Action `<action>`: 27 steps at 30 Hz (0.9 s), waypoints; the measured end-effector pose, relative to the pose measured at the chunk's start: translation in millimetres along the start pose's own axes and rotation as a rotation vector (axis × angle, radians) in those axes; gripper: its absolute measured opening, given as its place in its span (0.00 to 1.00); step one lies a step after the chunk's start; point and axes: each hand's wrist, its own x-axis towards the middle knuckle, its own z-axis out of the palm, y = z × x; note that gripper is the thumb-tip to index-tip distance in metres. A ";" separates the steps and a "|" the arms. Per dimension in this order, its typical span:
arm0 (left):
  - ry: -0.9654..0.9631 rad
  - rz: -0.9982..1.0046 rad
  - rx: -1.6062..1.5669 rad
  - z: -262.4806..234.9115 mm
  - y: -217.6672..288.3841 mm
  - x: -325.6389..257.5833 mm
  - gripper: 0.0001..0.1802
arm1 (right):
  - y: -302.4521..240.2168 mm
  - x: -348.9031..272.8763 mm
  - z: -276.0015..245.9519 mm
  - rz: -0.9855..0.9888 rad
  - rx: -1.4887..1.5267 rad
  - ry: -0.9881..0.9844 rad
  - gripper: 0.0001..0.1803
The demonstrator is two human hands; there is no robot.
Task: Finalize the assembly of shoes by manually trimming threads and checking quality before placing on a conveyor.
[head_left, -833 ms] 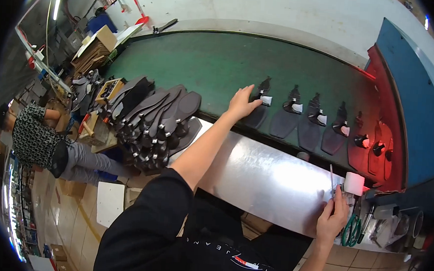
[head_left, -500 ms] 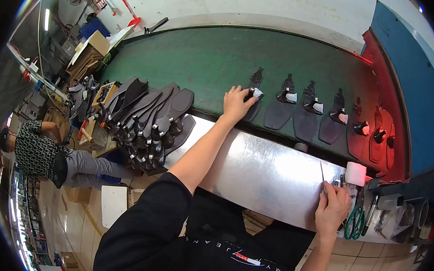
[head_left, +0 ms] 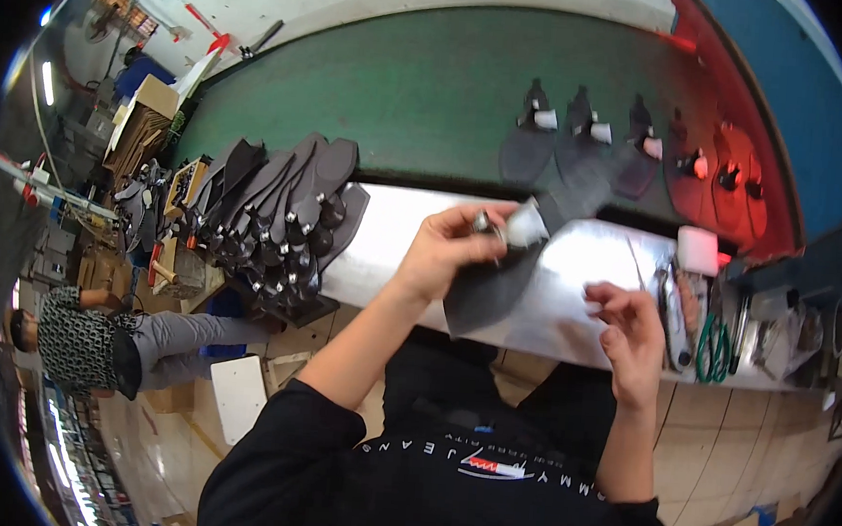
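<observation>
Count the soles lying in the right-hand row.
6, left to right: first sole, second sole, third sole; fourth sole, fifth sole and sixth sole in red light. Another may hide behind the blue panel.

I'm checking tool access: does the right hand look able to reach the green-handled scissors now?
Probably yes: the right hand looks empty and open, and the green-handled scissors lie nearby, with only a few tools between.

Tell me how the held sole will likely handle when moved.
Probably light for its size: the left hand's grip alone holds the sole. It looks thin and flat, so it likely bends somewhat. The white wrap looks bulky, so the sole may rock if laid wrap-side down.
</observation>
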 end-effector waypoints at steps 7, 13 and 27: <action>-0.282 -0.086 -0.226 16.0 -41.8 -65.8 0.11 | 4.9 16.2 45.3 0.046 0.313 -0.006 0.20; -0.054 -0.212 -0.254 2.7 -43.7 -84.8 0.17 | -3.0 -3.1 32.8 0.085 0.160 0.015 0.22; -0.025 -0.083 -0.057 -6.3 -53.7 -82.5 0.18 | 5.6 -37.2 46.1 -0.019 -0.507 -0.055 0.31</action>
